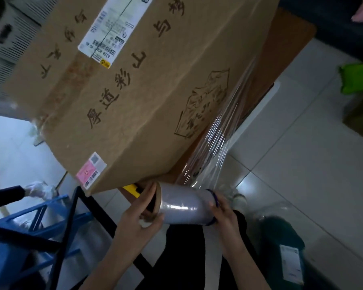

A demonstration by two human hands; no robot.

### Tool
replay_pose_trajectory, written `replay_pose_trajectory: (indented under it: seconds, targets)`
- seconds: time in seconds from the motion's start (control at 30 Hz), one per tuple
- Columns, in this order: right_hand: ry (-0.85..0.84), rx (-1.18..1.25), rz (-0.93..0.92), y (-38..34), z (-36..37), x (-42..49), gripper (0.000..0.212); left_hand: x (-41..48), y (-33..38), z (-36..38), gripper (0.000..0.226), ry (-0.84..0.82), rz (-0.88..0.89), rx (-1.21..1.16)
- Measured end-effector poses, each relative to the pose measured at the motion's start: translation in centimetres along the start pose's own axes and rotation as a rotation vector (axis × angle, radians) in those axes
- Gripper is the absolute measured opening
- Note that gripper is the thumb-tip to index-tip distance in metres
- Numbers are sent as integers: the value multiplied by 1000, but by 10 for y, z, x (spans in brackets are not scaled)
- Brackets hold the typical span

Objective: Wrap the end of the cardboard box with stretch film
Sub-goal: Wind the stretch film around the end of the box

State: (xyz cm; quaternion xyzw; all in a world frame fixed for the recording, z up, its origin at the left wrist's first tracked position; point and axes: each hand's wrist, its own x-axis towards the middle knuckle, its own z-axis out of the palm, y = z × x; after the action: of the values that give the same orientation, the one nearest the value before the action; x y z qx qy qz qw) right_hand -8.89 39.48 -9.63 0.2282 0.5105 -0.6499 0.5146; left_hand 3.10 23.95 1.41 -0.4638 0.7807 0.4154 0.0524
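Left hand (140,214) gripped the left end of the roll (184,207), fingers curled over the cardboard core rim, thumb along the lower edge. Right hand (224,214) capped the right end, fingers wrapped round that rim; exact finger contact partly hidden by the roll. Both hands closed on the roll, one per end. Roll held in the air just below the near corner of the box (134,97), long axis running roughly left to right, right end tipped slightly down.

Film (216,139) ran from the roll's top up and away to the right edge of the box, stretched taut, streaked with glare, lying along the box's right side. Whether it stuck to the cardboard further up could not be told.

Box large, brown, long axis running from near corner toward the upper right, printed face up and tilted in view. Pink sticker (88,172) sat by the near corner, white label (111,32) at the far part of the top face. A yellow object (132,189) showed just under the near corner, touching or nearly so, mostly hidden.

Blue frame (36,212) lower left, near. Tiled floor (291,164) to the right. Green item (356,76) far right, well apart.
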Motion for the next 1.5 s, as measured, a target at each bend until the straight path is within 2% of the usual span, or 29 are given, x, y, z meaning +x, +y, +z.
replay_pose_trajectory:
  seconds: [0.23,0.4,0.53,0.63,0.93,1.23,1.37,1.5]
  targets:
    - [77,28,-112,48,27,-17,59,8,-48,-30,76,-116,132,6]
    - [150,157,-157,101,64,-27,59,17,-92,-64,70,-150,244,12]
    - [140,235,-166,139,96,-34,49,17,-116,-91,71,-168,259,19]
    - [128,253,-172,163,114,-38,54,13,-133,-110,69,-156,214,12]
    - [118,311,-144,208,133,-60,49,-9,-178,-130,65,-155,178,9]
    - [125,378,-129,243,188,-57,26,16,-204,-182,64,-254,213,18]
    - [191,455,-114,259,237,-40,37,51,-211,-219,67,-354,203,17]
    - [245,596,-85,274,296,-15,38,91,-207,-254,68,-408,317,108]
